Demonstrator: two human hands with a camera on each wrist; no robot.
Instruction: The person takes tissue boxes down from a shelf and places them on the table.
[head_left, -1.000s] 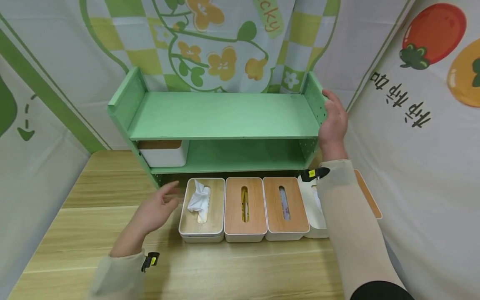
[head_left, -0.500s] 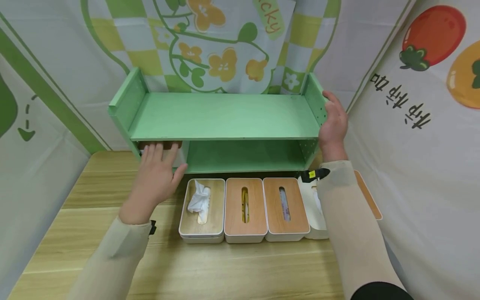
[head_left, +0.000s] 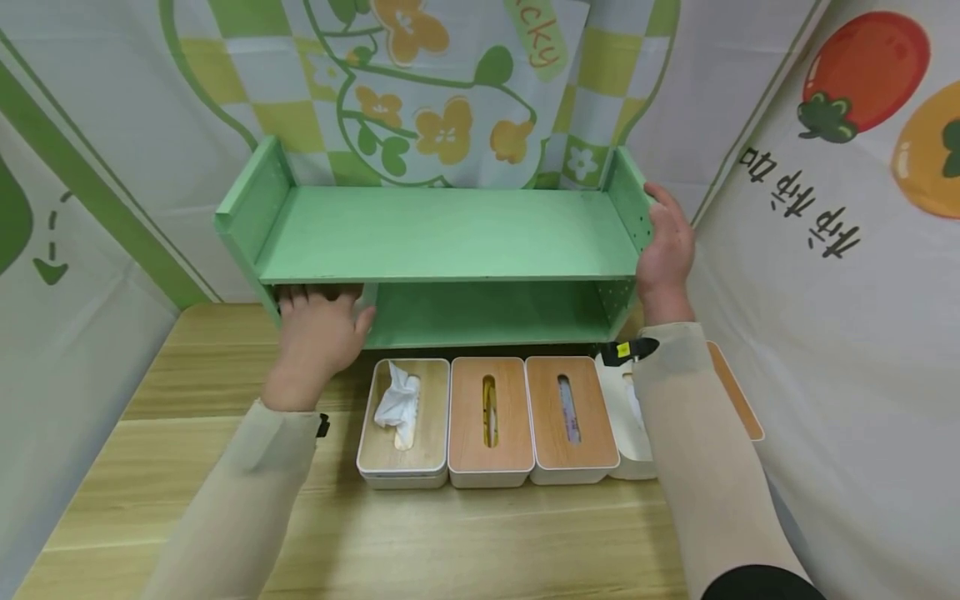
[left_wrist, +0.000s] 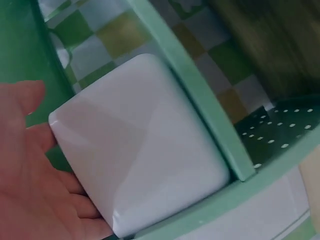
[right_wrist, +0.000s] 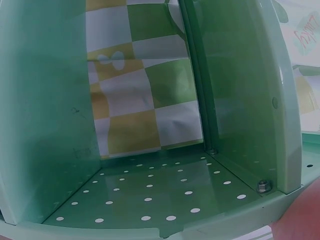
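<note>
A white box (left_wrist: pixel 140 145) sits at the left end of the green shelf's (head_left: pixel 450 233) lower level, close to the side panel. My left hand (head_left: pixel 318 333) lies over the front of this box with its fingers straight, reaching in under the upper board. In the left wrist view its fingers (left_wrist: pixel 75 205) run along one side of the box, and the thumb stands away from it. My right hand (head_left: pixel 666 254) rests against the outer face of the shelf's right side panel, fingertips near its top edge. Only a piece of that hand shows in the right wrist view.
Before the shelf stand a box with a white tissue (head_left: pixel 401 400), a wood-lidded box (head_left: pixel 468 417) and a second one (head_left: pixel 592 408). A white box (head_left: pixel 626 417) is partly behind the right sleeve. A wooden-topped item (head_left: pixel 735 392) lies beyond that arm.
My left hand has moved from beside the tissue box up to the white box on the shelf, then farther in under the upper board. The right hand stays at the side panel.
</note>
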